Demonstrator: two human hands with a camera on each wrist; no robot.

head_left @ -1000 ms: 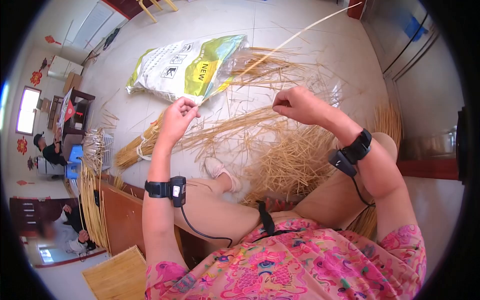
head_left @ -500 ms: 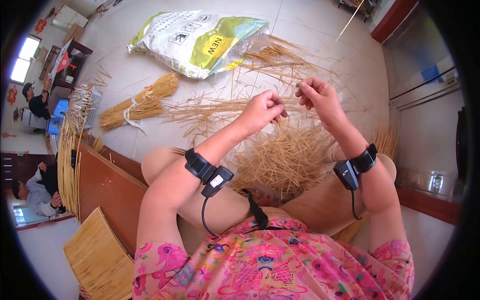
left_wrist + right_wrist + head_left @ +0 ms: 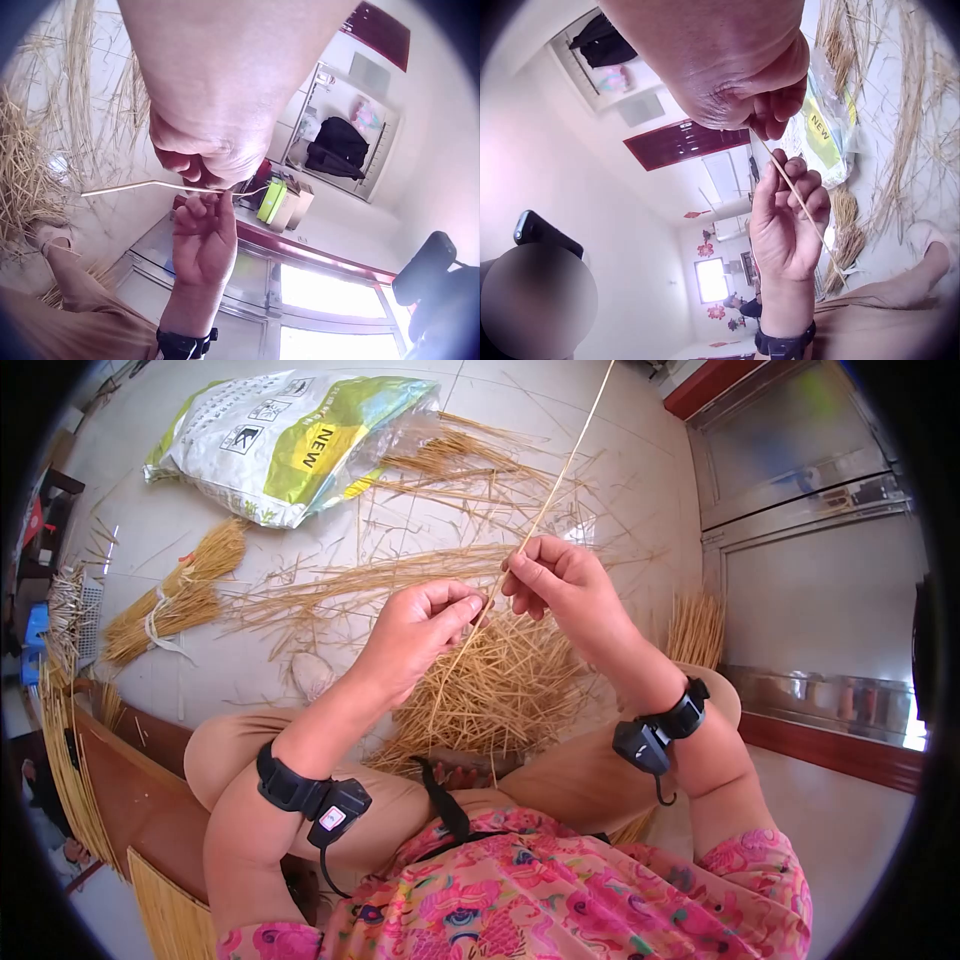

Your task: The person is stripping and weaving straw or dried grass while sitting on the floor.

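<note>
One long pale straw [image 3: 567, 465] runs slantwise through both hands in the head view, its upper part rising past the right hand and its lower end over the straw heap. The left hand [image 3: 425, 625] pinches it between thumb and fingertips. Just above and to the right, the right hand [image 3: 565, 585] pinches the same straw, thumb on top. The right wrist view shows the straw [image 3: 799, 196] crossing the fingers of the left hand [image 3: 791, 225]. In the left wrist view, the straw [image 3: 142, 184] reaches out sideways from the fingertips.
A loose straw heap [image 3: 500, 690] lies between the legs. Beyond are scattered stalks [image 3: 370, 575], a tied bundle [image 3: 190, 585] and a white-green bag [image 3: 290, 445]. A wooden board [image 3: 140, 780] stands at left, a metal-framed door [image 3: 810, 560] at right.
Both hands have come together in front of the body and now pinch one straw. The head view has shifted, with the bag and bundle further left.
</note>
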